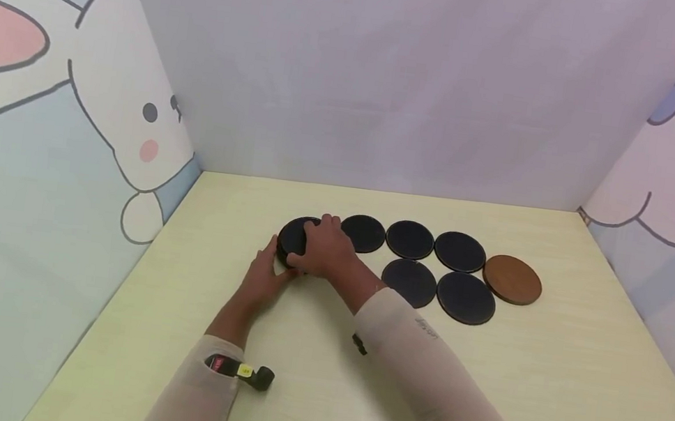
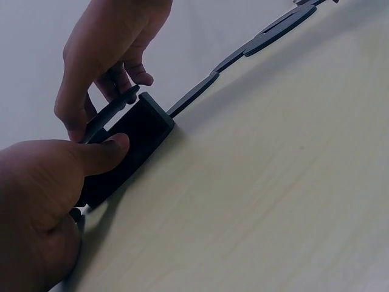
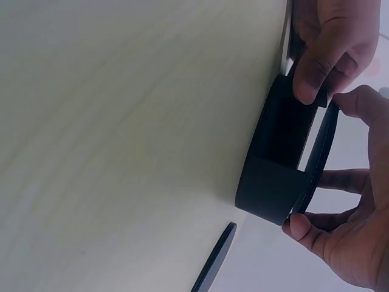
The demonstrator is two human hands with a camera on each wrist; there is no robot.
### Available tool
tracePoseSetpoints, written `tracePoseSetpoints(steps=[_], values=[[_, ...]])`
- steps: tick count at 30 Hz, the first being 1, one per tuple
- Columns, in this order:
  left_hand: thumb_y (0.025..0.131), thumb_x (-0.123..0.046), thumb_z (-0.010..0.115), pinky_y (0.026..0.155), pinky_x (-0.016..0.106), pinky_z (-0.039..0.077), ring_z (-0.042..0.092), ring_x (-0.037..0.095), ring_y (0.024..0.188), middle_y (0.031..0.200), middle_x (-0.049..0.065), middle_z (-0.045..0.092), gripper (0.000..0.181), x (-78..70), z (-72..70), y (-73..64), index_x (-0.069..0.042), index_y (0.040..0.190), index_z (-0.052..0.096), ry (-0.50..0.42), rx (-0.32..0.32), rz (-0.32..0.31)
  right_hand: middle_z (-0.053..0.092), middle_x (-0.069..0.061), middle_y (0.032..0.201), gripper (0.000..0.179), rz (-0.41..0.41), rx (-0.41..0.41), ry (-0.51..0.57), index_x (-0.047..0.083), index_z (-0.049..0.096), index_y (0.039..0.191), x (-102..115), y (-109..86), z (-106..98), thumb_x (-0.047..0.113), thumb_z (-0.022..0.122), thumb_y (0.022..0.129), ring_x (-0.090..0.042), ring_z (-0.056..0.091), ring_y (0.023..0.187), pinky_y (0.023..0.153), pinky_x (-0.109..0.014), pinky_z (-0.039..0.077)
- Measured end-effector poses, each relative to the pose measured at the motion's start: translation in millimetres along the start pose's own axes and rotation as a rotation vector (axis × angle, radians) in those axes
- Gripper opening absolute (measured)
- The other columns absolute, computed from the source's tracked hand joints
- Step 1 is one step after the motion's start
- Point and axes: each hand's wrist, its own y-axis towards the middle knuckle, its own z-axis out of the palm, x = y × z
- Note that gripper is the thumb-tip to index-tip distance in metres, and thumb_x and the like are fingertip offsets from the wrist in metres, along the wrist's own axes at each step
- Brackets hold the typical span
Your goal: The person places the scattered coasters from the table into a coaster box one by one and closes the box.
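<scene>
A round black coaster holder [image 3: 261,188] with a cut-out in its side stands on the table at centre-left. My left hand [image 1: 262,278] grips it, the thumb against its wall beside the cut-out in the left wrist view. Over the holder's top, my right hand [image 1: 329,248] pinches a black coaster [image 3: 322,146] by its edges. This coaster sits slightly tilted, with a light gap between it and the holder in the right wrist view. From above, the right hand hides part of the coaster, and the holder lies mostly beneath it.
Right of the holder, several black coasters [image 1: 410,240] lie flat in a back row, with two more black coasters [image 1: 466,298] in front. A brown coaster [image 1: 512,280] ends the row. Walls with cartoon animals [image 1: 152,124] flank the pale table [image 1: 569,379]; a grey backdrop [image 1: 365,87] stands behind.
</scene>
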Motion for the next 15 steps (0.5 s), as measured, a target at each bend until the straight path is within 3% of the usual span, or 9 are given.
tracePoseSetpoints(steps=[8,15], values=[[0.105,-0.041,0.072,0.142,0.06,0.005,0.008,0.044,0.172,0.184,0.02,0.014,0.103,-0.2,-1.0,-0.2,-0.003,0.175,0.008,0.011,0.0,-0.002,0.056,-0.023,0.146,0.076,0.002,0.015,-0.067,0.011,0.057,0.157,1.2,0.5,1.3,0.06,0.066,0.099,-0.035,0.053,0.136,0.104,-0.048,0.063],[0.105,-0.041,0.073,0.144,0.053,0.003,0.012,0.038,0.172,0.184,0.019,0.016,0.103,-2.6,-0.9,0.9,-0.002,0.175,0.009,0.015,-0.004,0.014,0.058,-0.022,0.148,0.077,0.0,-0.004,-0.106,0.012,0.057,0.156,0.2,-0.2,1.5,0.064,0.064,0.1,-0.036,0.055,0.14,0.11,-0.051,0.061]])
